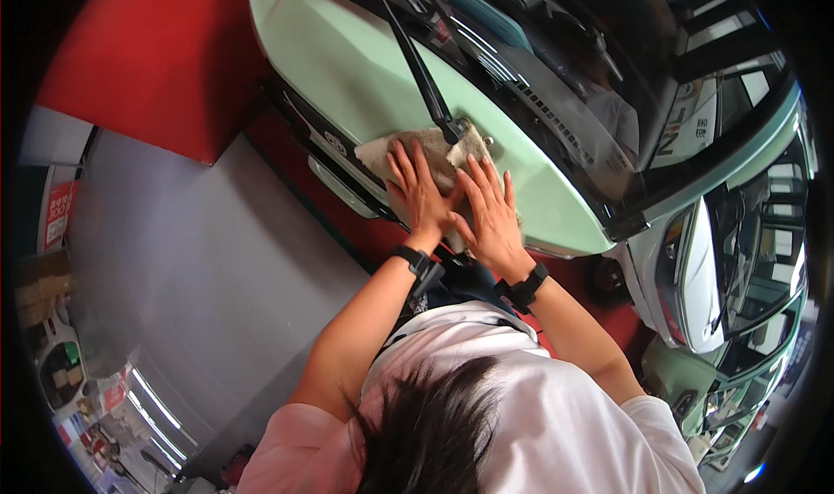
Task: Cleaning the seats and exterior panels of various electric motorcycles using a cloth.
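Observation:
My left hand (422, 202) lies flat with fingers spread on a crumpled beige cloth (438, 152). Beside it, my right hand (490, 217) rests flat on the same cloth, fingers apart and thumb close to the left hand. Under the cloth is the pale green front panel (326, 57) of a vehicle. One cloth corner sits by the pivot of a black windscreen wiper arm (420, 77), just beyond my fingertips. A small round bolt (488, 141) shows right of that corner. The cloth's lower end is partly hidden by my hands.
The windscreen (560, 57) slopes up beyond the panel. More parked vehicles, including a white one (694, 285), stand to the right. A red block-shaped surface (156, 57) is at upper left, beside grey floor (195, 233). Boxes (45, 282) are at far left.

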Motion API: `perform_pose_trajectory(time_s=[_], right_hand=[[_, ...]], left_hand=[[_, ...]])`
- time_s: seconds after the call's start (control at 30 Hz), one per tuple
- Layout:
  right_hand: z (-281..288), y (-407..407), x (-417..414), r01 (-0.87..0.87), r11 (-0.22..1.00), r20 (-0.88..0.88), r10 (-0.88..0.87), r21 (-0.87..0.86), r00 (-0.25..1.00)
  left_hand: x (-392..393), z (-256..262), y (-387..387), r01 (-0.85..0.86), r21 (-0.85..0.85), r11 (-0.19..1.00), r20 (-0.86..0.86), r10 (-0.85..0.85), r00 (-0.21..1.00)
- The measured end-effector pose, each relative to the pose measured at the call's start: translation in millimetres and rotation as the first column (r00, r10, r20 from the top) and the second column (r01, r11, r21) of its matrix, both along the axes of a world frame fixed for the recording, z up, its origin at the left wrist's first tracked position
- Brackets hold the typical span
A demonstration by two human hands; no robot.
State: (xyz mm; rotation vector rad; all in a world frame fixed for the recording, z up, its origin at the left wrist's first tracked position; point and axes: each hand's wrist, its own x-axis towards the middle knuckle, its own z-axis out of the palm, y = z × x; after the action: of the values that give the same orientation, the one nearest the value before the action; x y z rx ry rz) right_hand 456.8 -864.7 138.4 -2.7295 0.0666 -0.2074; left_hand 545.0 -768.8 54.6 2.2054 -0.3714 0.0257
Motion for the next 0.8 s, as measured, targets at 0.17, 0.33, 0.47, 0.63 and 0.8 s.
perform_pose_trajectory(time_s=[0.17,0.33,0.47,0.63,0.8], right_hand=[[3.3,15.9,0.8,-0.031,0.999,0.039,0.030,0.013,0.999],[7.4,10.6,-22.8,0.006,1.000,-0.015,-0.006,0.013,1.000],[10.4,9.3,-33.3,0.045,0.999,-0.045,-0.045,0.016,0.998],[7.4,5.9,-41.2,0.091,0.996,-0.056,-0.091,0.002,0.994],[5.5,5.0,-43.9,0.048,0.998,-0.059,-0.046,0.032,0.997]], left_hand=[[46.7,6.6,4.3,-0.123,-0.006,0.992,-0.009,0.123,0.992],[117.7,1.5,33.1,-0.063,0.058,0.996,0.185,0.051,0.981],[190.9,-5.7,67.3,-0.008,0.013,1.000,0.182,0.005,0.983],[184.0,20.2,47.2,-0.115,0.103,0.988,-0.123,0.127,0.984],[109.9,22.7,24.4,-0.084,0.112,0.990,-0.082,0.093,0.992]])
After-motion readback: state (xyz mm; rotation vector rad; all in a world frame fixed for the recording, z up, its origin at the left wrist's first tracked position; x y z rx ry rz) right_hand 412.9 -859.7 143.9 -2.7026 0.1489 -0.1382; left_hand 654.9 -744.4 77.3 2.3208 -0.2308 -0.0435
